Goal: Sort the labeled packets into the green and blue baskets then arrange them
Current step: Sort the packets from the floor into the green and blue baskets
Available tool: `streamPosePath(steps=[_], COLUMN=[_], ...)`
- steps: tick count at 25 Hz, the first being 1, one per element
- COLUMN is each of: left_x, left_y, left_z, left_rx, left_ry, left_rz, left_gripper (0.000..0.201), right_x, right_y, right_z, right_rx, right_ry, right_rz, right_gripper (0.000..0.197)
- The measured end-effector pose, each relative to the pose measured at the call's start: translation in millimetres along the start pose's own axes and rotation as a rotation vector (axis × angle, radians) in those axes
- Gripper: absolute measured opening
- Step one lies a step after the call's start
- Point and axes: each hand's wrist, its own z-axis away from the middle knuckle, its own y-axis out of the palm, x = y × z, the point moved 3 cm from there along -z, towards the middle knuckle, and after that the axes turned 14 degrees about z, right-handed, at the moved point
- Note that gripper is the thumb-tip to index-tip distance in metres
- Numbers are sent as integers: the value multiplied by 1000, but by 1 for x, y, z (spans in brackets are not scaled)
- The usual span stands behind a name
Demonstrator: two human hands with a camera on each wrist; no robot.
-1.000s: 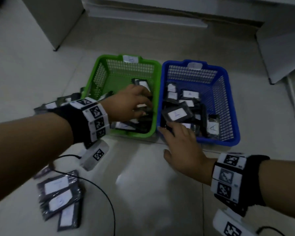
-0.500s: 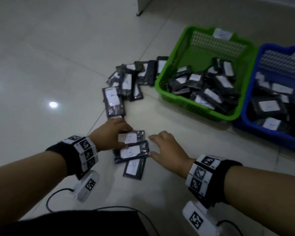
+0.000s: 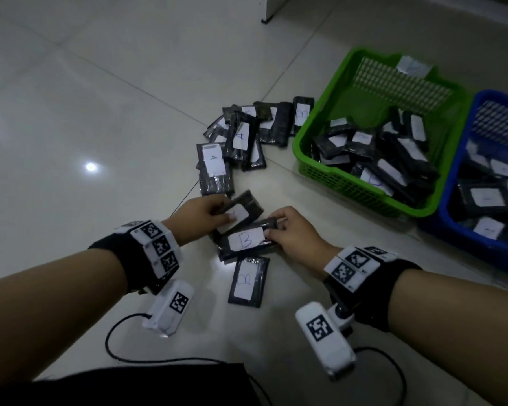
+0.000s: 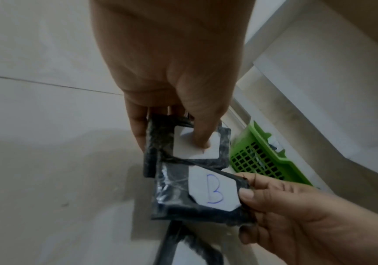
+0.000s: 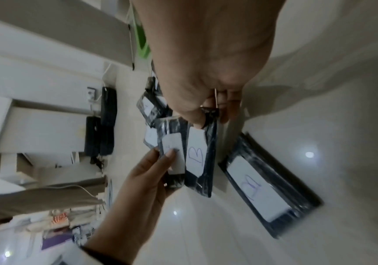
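My left hand (image 3: 208,212) pinches a dark packet (image 3: 241,210) with a white label, thumb on the label (image 4: 197,147). My right hand (image 3: 288,232) pinches the end of a packet marked B (image 3: 245,240), also seen in the left wrist view (image 4: 213,190) and the right wrist view (image 5: 196,156). Another B packet (image 3: 248,281) lies flat on the floor just below them. A pile of labeled packets (image 3: 247,139) lies left of the green basket (image 3: 314,136). The blue basket (image 3: 449,206) stands to its right. Both hold several packets.
Glossy tiled floor (image 3: 100,112) lies open to the left. A packet marked A (image 3: 214,168) lies beyond my left hand. Black cables (image 3: 115,347) trail from the wrist cameras near my dark lap (image 3: 129,385). A cabinet foot (image 3: 269,13) stands at the top.
Both hands left the baskets and came down to the small packet group on the floor. Each has now taken hold of a packet; half a second ago they only touched them.
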Motion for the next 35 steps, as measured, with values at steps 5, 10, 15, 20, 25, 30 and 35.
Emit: streamPosePath(steps=[5,10,15,20,25,30,35], left_x=[-41,-95,-138,-190,-260,-295,-299], left_y=[-11,6,38,64,124,219,265], left_z=[-18,-53,-78,-89,-109,-120,-130], left_rx=[-150,-114,-24,39,110,137,189], left_ry=[-4,101,116,169,270,440,594], left_rz=[503,691,649,555,480,258,-8], left_gripper=[14,28,34,47,40,16,39], right_x=[22,2,-36,-31,-82,-158,-189], right_y=[-71,-163,-192,-220,-260,-246,-232], right_z=[-8,-22,-30,-3,62,93,98], right_rx=[-166,-604,-727,-442,-398,-382,-462], right_ry=[-79,-12,33,-51,-48,104,74], right_rz=[-301,-352,-33,295,673,736,789], right_gripper=[24,26,12,21,22,63,68])
